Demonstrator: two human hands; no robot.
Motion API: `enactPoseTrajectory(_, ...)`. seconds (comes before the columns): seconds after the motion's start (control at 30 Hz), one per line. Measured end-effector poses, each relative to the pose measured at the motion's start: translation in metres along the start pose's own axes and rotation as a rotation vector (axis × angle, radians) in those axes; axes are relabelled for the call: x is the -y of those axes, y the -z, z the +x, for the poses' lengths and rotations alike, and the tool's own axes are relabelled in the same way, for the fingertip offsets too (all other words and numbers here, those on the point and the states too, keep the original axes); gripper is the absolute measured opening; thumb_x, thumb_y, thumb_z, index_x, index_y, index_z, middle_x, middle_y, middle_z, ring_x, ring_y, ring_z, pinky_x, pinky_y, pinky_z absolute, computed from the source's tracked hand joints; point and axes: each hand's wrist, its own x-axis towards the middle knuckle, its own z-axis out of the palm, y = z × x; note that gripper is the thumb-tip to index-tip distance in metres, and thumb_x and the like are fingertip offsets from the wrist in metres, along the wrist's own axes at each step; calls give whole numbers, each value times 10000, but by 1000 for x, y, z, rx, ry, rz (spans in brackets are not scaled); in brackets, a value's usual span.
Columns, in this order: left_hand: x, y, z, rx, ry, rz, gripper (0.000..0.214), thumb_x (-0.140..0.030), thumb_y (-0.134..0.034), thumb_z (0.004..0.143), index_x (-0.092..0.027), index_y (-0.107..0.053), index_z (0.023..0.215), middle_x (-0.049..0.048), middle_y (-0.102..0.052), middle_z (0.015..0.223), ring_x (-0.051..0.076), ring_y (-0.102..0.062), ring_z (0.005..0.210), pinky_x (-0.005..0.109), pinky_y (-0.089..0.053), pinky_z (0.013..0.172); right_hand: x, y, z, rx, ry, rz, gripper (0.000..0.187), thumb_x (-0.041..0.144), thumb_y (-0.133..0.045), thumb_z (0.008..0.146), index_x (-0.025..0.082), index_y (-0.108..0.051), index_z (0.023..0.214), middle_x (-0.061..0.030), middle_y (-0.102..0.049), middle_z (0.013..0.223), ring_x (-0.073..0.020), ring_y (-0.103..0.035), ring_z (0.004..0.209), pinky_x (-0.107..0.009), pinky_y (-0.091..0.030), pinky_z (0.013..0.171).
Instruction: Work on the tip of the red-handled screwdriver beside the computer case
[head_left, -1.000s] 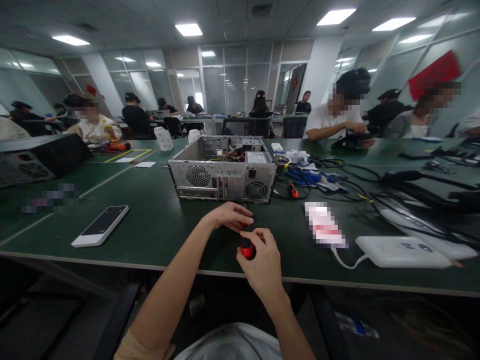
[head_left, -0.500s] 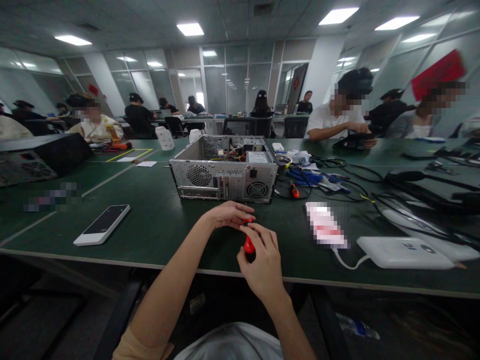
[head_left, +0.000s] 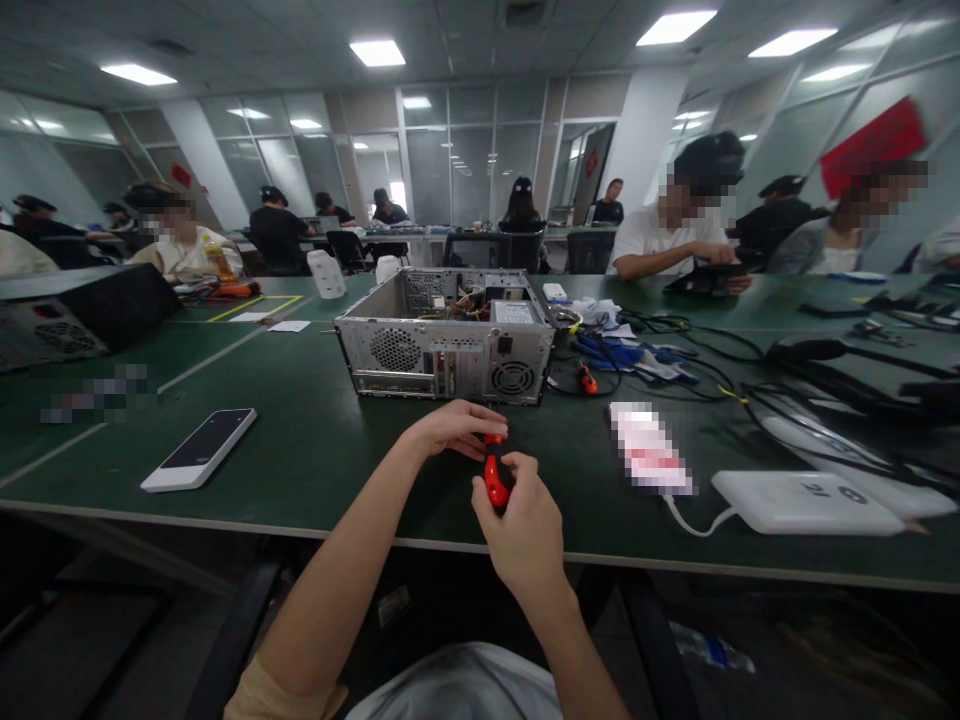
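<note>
Right fingers (head_left: 524, 463) clamp a screwdriver (head_left: 494, 473) over the desk (head_left: 322, 450), left fingers (head_left: 477, 424) at its far end, grip unclear, while beyond, untouched, stands a case (head_left: 469, 362), its top already open, parts (head_left: 513, 313) remaining inside.

smooth, lightly glossy plastic is shown on the red-and-black tool handle (head_left: 496, 484), while bare, perforated, dull silver metal is displayed on the computer case (head_left: 468, 362). the green tabletop (head_left: 300, 470) is finished smooth, with a faint sheen. smooth white plastic is seen on the power bank (head_left: 776, 508), creased cloth in the blue bundle (head_left: 637, 355) and matt paper in the slips (head_left: 289, 326).
</note>
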Motion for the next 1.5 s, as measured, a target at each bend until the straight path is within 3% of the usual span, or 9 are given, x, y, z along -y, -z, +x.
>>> enactPoseTrajectory(0.2, 4, 2, 2, -45, -20, 120, 596, -413, -873, 605, -180, -715, 1131, 79, -748, 957, 163, -699, 743, 260, -570, 663, 0, 0, 1, 33, 101, -38, 199, 197, -616, 801, 218, -595, 997, -45, -596, 936, -234, -541, 890, -354, -444, 787)
enactPoseTrajectory(0.4, 3, -1, 4, -41, 2, 95, 524, -302, -829, 649, -197, -706, 1147, 71, -745, 1038, 141, -691, 721, 235, -549, 621, -3, -1, 1, 49, 196, -34, 384, 84, -597, 766, 262, -688, 1094, -51, -492, 945, -219, -480, 880, -354, -459, 795)
enactPoseTrajectory(0.57, 3, -4, 4, -98, -13, 111, 466, -301, -825, 665, -179, -723, 1103, 61, -751, 904, 121, -667, 642, 230, -541, 611, -3, -1, 0, 46, 237, -52, 466, 61, -574, 768, 298, -692, 1152, -57, -489, 968, -219, -477, 888, -359, -463, 801)
enactPoseTrajectory(0.7, 2, -6, 5, -137, -19, 110, 425, -335, -815, 692, -177, -728, 1075, 68, -753, 943, 120, -671, 670, 216, -539, 601, -2, -1, 0, -11, 195, -81, 340, 151, -603, 803, 248, -665, 1123, -63, -554, 968, -228, -518, 888, -366, -442, 817)
enactPoseTrajectory(0.83, 3, -5, 6, -122, -41, 102, 433, -416, -812, 701, -183, -728, 1055, 67, -749, 939, 128, -676, 679, 233, -555, 609, 0, -3, 3, -54, 62, -71, 209, 324, -604, 865, 197, -583, 1029, -54, -648, 873, -235, -595, 812, -350, -408, 772)
enactPoseTrajectory(0.97, 4, -5, 6, -103, -57, 105, 462, -420, -833, 674, -192, -723, 1061, 49, -738, 880, 136, -680, 666, 258, -570, 623, 4, -3, 5, -57, -60, -115, 207, 393, -510, 932, 188, -508, 961, -47, -672, 767, -223, -617, 686, -317, -363, 692)
enactPoseTrajectory(1.2, 4, -6, 7, -179, -65, 128, 417, -308, -859, 647, -145, -728, 1008, 64, -740, 847, 128, -662, 621, 257, -569, 608, 7, 1, 6, 18, -85, -234, 316, 510, -498, 932, 203, -507, 856, -64, -675, 740, -254, -647, 720, -353, -349, 741)
enactPoseTrajectory(1.5, 4, -11, 9, -252, -73, 188, 299, -238, -807, 721, -129, -728, 989, 44, -726, 744, 95, -626, 535, 215, -531, 543, 8, 0, 7, 66, -105, -344, 374, 352, -356, 1014, 173, -612, 808, -99, -712, 695, -220, -633, 618, -334, -321, 697)
